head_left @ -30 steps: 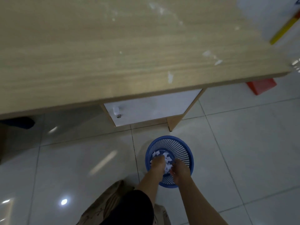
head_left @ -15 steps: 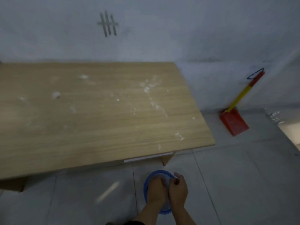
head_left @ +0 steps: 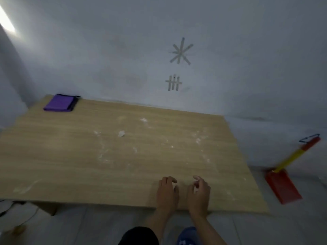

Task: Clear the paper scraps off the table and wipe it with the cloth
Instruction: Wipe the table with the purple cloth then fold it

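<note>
The wooden table (head_left: 70,165) carries a small white paper scrap (head_left: 121,133) near its middle and faint white dust smears across the top. A folded purple cloth (head_left: 59,103) lies at the far left corner. My left hand (head_left: 167,192) and my right hand (head_left: 199,193) hover side by side over the table's near right edge, fingers loosely curled and apart, holding nothing. The blue basket (head_left: 188,236) shows at the bottom edge, partly hidden by my right forearm.
A red dustpan (head_left: 282,187) with a yellow-and-red handle leans against the wall to the right of the table. The grey wall behind bears tape marks (head_left: 174,83). A cable lies on the tiled floor at the lower left.
My hands have left the blue basket on the floor and risen over the table's near edge. The view has swung up and left, bringing the purple cloth into sight.
</note>
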Demonstrator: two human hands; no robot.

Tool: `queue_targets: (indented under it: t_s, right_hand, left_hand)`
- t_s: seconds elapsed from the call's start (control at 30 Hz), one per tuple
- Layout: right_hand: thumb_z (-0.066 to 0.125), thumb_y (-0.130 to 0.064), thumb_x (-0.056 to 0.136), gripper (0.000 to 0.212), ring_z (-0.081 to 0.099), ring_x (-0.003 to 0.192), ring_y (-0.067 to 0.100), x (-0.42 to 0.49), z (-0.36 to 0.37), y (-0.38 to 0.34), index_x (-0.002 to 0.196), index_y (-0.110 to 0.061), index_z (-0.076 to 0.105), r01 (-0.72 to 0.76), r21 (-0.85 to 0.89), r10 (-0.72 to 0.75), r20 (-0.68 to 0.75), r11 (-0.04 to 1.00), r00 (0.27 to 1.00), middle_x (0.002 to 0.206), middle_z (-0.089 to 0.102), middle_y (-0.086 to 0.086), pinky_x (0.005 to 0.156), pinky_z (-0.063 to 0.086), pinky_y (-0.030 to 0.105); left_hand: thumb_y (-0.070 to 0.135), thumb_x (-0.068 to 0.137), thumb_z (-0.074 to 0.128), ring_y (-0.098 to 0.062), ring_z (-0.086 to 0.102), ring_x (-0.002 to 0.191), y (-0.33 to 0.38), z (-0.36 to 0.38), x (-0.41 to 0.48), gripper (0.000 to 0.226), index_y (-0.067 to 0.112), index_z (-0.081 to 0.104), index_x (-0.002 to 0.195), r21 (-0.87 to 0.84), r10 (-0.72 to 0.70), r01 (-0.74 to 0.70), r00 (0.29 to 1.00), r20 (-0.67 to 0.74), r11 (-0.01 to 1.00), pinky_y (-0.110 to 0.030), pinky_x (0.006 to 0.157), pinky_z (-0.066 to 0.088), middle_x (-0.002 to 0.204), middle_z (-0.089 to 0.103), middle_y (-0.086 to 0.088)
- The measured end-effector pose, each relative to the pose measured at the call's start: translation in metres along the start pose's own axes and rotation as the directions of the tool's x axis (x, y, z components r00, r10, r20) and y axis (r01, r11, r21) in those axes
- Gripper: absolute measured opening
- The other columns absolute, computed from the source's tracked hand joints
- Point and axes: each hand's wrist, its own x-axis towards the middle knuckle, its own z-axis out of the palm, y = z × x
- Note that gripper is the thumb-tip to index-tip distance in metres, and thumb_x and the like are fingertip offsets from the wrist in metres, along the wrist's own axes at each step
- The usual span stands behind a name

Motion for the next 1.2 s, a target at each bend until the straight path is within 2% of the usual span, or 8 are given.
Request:
queue_targets:
  t_s: [0.13, 0.37, 0.57, 0.77, 0.9, 1.0, 1.13, 1.2]
  right_hand:
    - [0.055, 0.003, 0.081, 0.028, 0.047, 0.091, 0.027, 0.005, 0.060, -0.054, 0.105, -0.011, 0.060, 0.091, -0.005, -0.091, 0.012, 0.996, 0.996, 0.084, 0.051, 0.001, 0.075, 0.043, 0.036]
    - [0.053, 0.002, 0.080, 0.029, 0.045, 0.097, 0.024, -0.012, 0.175, -0.165, 0.106, -0.010, 0.059, 0.193, 0.011, -0.193, 0.091, 0.981, 0.977, 0.087, 0.055, 0.003, 0.076, 0.037, 0.028]
    - [0.051, -0.001, 0.081, 0.030, 0.045, 0.096, 0.023, -0.030, 0.261, -0.248, 0.108, -0.011, 0.058, 0.302, 0.033, -0.302, 0.204, 0.953, 0.931, 0.088, 0.056, 0.005, 0.077, 0.041, 0.033]
    - [0.050, 0.000, 0.079, 0.040, 0.043, 0.100, 0.022, -0.028, 0.349, -0.308, 0.116, -0.013, 0.055, 0.391, 0.077, -0.386, 0.417, 0.917, 0.823, 0.093, 0.057, 0.004, 0.085, 0.043, 0.036]
    - [0.049, -0.005, 0.081, 0.050, 0.041, 0.112, 0.024, -0.015, 0.415, -0.335, 0.130, -0.012, 0.047, 0.416, 0.070, -0.378, 0.573, 0.907, 0.727, 0.115, 0.059, 0.007, 0.095, 0.038, 0.035]
    - [0.048, -0.009, 0.083, 0.053, 0.040, 0.122, 0.026, -0.005, 0.463, -0.354, 0.136, -0.011, 0.041, 0.413, 0.055, -0.344, 0.660, 0.909, 0.668, 0.131, 0.053, 0.009, 0.102, 0.034, 0.035]
    - [0.050, -0.014, 0.084, 0.057, 0.040, 0.128, 0.025, 0.019, 0.525, -0.378, 0.139, -0.013, 0.037, 0.535, 0.025, -0.385, 0.723, 0.845, 0.574, 0.140, 0.046, 0.010, 0.107, 0.030, 0.034]
    - [0.049, -0.015, 0.085, 0.059, 0.031, 0.136, 0.023, 0.032, 0.555, -0.387, 0.142, -0.013, 0.032, 0.600, 0.048, -0.417, 0.764, 0.799, 0.493, 0.148, 0.034, 0.010, 0.111, 0.024, 0.032]
  left_hand:
    - [0.012, 0.083, 0.057, -0.029, 0.047, 0.106, -0.045, -0.075, 0.041, 0.021, 0.012, 0.056, 0.104, 0.069, 0.055, -0.049, 0.994, -0.095, 0.996, -0.030, 0.089, 0.028, 0.110, 0.056, -0.008]
    - [0.016, 0.089, 0.051, -0.025, 0.041, 0.113, -0.130, -0.218, 0.107, 0.024, 0.015, 0.050, 0.112, 0.156, 0.083, -0.056, 0.981, -0.177, 0.986, -0.030, 0.093, 0.033, 0.120, 0.049, -0.005]
    - [0.015, 0.085, 0.056, -0.028, 0.043, 0.113, -0.194, -0.312, 0.142, 0.027, 0.013, 0.051, 0.111, 0.130, -0.004, 0.041, 0.963, -0.269, 0.991, -0.035, 0.092, 0.037, 0.121, 0.051, -0.007]
    - [0.017, 0.086, 0.057, -0.025, 0.037, 0.128, -0.252, -0.387, 0.178, 0.037, 0.017, 0.047, 0.122, 0.065, -0.126, 0.155, 0.935, -0.332, 0.986, -0.036, 0.100, 0.036, 0.137, 0.044, -0.006]
    - [0.020, 0.088, 0.056, -0.023, 0.028, 0.136, -0.293, -0.430, 0.205, 0.045, 0.021, 0.041, 0.130, 0.047, -0.197, 0.225, 0.921, -0.337, 0.973, -0.037, 0.105, 0.033, 0.149, 0.030, -0.004]
    - [0.023, 0.088, 0.057, -0.022, 0.023, 0.139, -0.323, -0.455, 0.228, 0.051, 0.023, 0.037, 0.135, 0.050, -0.244, 0.277, 0.908, -0.341, 0.960, -0.038, 0.108, 0.029, 0.152, 0.025, -0.005]
    - [0.038, 0.087, 0.056, -0.024, 0.007, 0.145, -0.360, -0.475, 0.263, 0.070, 0.027, 0.018, 0.145, 0.104, -0.389, 0.426, 0.884, -0.257, 0.899, -0.040, 0.114, 0.020, 0.157, 0.011, -0.007]
    - [0.045, 0.086, 0.055, -0.026, 0.000, 0.145, -0.375, -0.479, 0.282, 0.078, 0.029, 0.009, 0.146, 0.153, -0.434, 0.470, 0.874, -0.217, 0.869, -0.041, 0.116, 0.016, 0.157, 0.004, -0.009]
